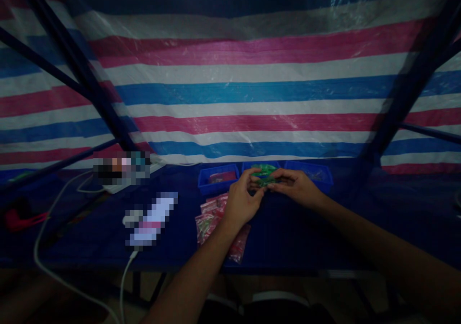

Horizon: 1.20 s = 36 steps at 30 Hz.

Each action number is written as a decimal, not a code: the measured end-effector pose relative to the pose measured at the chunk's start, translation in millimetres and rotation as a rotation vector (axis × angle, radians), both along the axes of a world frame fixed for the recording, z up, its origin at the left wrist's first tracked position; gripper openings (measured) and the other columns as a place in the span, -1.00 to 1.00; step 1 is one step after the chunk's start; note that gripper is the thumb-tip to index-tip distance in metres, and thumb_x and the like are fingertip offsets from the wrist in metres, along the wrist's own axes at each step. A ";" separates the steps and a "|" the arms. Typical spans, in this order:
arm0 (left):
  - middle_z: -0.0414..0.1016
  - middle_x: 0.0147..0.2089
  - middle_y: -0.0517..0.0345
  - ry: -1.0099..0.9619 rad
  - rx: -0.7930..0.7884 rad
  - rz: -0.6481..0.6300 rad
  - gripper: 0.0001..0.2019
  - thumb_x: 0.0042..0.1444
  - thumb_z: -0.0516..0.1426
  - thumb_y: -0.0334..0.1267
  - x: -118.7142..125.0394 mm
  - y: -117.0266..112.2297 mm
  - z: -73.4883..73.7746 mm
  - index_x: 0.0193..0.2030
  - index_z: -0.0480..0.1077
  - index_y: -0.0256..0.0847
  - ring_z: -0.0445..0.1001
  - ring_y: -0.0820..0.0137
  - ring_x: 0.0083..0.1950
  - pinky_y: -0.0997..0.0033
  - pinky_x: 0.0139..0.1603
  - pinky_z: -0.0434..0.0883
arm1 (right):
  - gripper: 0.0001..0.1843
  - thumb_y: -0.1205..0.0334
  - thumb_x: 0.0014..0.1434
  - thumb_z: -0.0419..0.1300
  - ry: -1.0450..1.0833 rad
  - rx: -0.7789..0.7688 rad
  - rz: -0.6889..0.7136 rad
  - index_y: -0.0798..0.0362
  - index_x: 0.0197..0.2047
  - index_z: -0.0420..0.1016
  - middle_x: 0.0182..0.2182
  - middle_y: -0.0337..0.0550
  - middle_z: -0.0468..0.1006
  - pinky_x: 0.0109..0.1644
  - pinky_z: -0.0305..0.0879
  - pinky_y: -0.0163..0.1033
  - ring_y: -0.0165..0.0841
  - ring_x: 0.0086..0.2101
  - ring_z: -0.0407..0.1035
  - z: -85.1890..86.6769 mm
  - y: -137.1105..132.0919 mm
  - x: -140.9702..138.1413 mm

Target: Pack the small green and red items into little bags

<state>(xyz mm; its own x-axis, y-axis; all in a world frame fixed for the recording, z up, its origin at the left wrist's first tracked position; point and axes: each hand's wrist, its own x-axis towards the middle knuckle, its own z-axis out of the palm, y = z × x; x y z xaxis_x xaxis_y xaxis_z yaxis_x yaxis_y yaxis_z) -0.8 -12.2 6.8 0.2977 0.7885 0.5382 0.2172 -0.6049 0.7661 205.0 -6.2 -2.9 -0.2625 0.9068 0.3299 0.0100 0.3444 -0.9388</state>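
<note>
My left hand (246,196) and my right hand (293,185) meet over the front of the middle blue tray (260,164). Between their curled fingers is a green, shiny plastic thing (265,172), whose exact kind is too dim to make out. The fingers of both hands touch it, and part of it is hidden behind them. Under and beside my left forearm lies a pile of small pink-red clear plastic bags (212,213). Some of these bags show greenish contents.
A left blue tray (218,182) holds a reddish packet; the right blue tray (322,177) holds small pieces. On the left of the blue table (306,242) lie a blurred-out phone (153,220) with a white cable (134,255) and a power strip (156,164). Striped sheeting (252,93) hangs behind.
</note>
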 end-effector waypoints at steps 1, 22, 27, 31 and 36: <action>0.59 -0.10 0.10 -0.005 0.001 -0.002 -0.56 0.21 0.26 -0.37 0.3 -0.1 -0.3 0.20 0.33 -0.12 0.64 0.37 -0.15 0.33 -0.03 0.61 | -0.66 0.05 0.05 0.48 -0.003 0.006 0.000 -0.02 -0.13 0.62 -0.19 -0.20 0.67 0.02 0.50 -0.15 -0.30 -0.19 0.58 0.0 0.3 0.2; 0.58 -0.16 0.13 0.003 -0.051 -0.134 -0.62 0.23 0.23 -0.37 0.6 -2.2 -2.6 0.15 0.27 -0.15 0.60 0.42 -0.21 0.42 -0.13 0.52 | -0.71 0.04 0.17 0.41 -0.081 0.071 0.053 -0.01 -0.09 0.65 -0.21 -0.15 0.65 -0.03 0.48 -0.14 -0.28 -0.20 0.55 -0.3 0.9 0.6; 0.57 -0.13 0.10 0.029 -0.051 -0.098 -0.51 0.18 0.25 -0.38 0.4 -1.4 -4.6 0.23 0.26 -0.15 0.60 0.40 -0.21 0.39 -0.13 0.54 | -0.65 0.09 0.08 0.47 -0.006 -0.023 0.048 -0.01 -0.06 0.64 -0.19 -0.16 0.71 0.05 0.51 -0.08 -0.24 -0.17 0.61 0.7 -0.7 -1.2; 0.58 -0.13 0.09 0.018 -0.060 -0.098 -0.49 0.20 0.26 -0.33 0.0 -0.7 -3.8 0.27 0.25 -0.14 0.61 0.37 -0.17 0.35 -0.08 0.55 | -0.61 0.12 0.01 0.52 0.034 -0.032 -0.004 -0.02 -0.08 0.64 -0.14 -0.15 0.71 0.13 0.50 -0.05 -0.21 -0.11 0.62 0.3 -0.2 -1.2; 0.58 -0.13 0.09 0.015 -0.043 -0.023 -0.55 0.23 0.25 -0.31 -0.7 1.8 -4.0 0.22 0.29 -0.14 0.61 0.35 -0.16 0.32 -0.06 0.55 | -0.63 0.15 -0.04 0.55 0.088 -0.072 -0.014 0.00 -0.15 0.63 -0.13 -0.16 0.72 0.18 0.47 -0.05 -0.22 -0.10 0.62 -4.7 3.2 -0.6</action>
<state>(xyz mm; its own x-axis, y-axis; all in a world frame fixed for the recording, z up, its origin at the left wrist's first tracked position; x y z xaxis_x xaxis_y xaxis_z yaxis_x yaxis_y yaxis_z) -1.6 -10.4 2.7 0.3240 0.8037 0.4991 0.2152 -0.5763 0.7884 204.4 -3.0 -7.5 -0.2224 0.9323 0.2852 -0.0688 0.2767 -0.9585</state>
